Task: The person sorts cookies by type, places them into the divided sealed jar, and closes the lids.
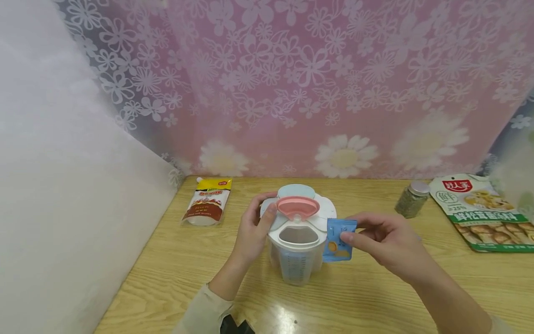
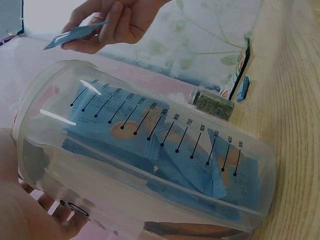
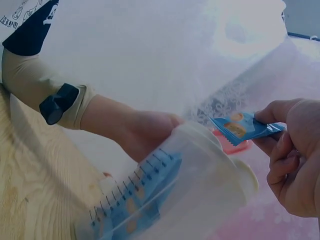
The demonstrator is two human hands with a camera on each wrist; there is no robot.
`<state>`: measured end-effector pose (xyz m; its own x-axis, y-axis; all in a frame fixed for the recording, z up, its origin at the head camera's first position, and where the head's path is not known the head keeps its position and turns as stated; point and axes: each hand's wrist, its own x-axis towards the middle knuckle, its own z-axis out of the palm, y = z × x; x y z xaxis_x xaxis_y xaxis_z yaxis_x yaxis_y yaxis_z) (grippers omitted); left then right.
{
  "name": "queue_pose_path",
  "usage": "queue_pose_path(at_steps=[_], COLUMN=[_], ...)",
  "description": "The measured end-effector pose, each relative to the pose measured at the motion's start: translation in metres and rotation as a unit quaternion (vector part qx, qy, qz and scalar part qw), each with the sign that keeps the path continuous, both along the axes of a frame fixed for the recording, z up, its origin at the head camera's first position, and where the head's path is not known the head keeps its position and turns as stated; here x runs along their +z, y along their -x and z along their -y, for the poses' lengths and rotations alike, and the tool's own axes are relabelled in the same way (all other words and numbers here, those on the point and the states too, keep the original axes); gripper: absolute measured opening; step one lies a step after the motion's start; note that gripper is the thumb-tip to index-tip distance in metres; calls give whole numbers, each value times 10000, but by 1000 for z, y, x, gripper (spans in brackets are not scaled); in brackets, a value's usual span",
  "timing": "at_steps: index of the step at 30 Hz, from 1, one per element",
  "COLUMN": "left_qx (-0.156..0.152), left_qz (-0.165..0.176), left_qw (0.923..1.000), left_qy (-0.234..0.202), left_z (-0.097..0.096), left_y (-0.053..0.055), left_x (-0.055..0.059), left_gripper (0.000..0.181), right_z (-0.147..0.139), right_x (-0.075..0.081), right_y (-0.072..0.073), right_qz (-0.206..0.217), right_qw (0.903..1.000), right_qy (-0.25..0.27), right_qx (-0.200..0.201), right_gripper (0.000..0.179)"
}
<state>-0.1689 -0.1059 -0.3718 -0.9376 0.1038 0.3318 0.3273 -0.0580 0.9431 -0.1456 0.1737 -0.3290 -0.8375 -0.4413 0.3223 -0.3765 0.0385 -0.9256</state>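
A clear, compartmented storage canister point(image 1: 296, 266) with a white lid stands on the table. Its pink flap point(image 1: 298, 208) is raised behind an uncovered opening point(image 1: 298, 235). My left hand point(image 1: 253, 227) holds the canister at its left side, thumb on the lid's edge. Between thumb and fingers, my right hand point(image 1: 385, 241) pinches a small blue snack packet point(image 1: 339, 240) just right of the opening. Through the marked wall in the left wrist view, several similar blue packets point(image 2: 130, 125) show inside. A brown item point(image 2: 185, 229) lies low in another compartment.
At the back left lies a spouted pouch point(image 1: 207, 202) with a yellow top. A jar of dried herbs point(image 1: 412, 199) and a large mushroom-printed bag point(image 1: 486, 213) are at the right. Near the jar, a small blue piece point(image 2: 243, 89) lies on the table. Floral curtain hangs behind.
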Motion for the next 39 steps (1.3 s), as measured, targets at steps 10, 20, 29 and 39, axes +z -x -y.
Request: queue_pose_path(at_steps=[10, 20, 29, 39], left_qx=[-4, 52, 83, 137], left_qz=[-20, -65, -24, -33], left_qw=[10000, 10000, 9999, 9999], left_qy=[-45, 30, 117, 98], left_z=[2, 1, 0, 0], left_y=[-1, -1, 1, 2], left_x=[0, -1, -1, -3], left_gripper=[35, 35, 34, 34], right_z=[37, 52, 45, 16], right_x=[21, 14, 9, 0], right_y=[0, 7, 11, 15], right_qz=[-224, -898, -585, -498], right_qw=[9989, 9951, 9976, 9983], right_qy=[21, -291, -337, -239], right_qx=[-403, -288, -140, -160], right_gripper=[14, 12, 13, 19])
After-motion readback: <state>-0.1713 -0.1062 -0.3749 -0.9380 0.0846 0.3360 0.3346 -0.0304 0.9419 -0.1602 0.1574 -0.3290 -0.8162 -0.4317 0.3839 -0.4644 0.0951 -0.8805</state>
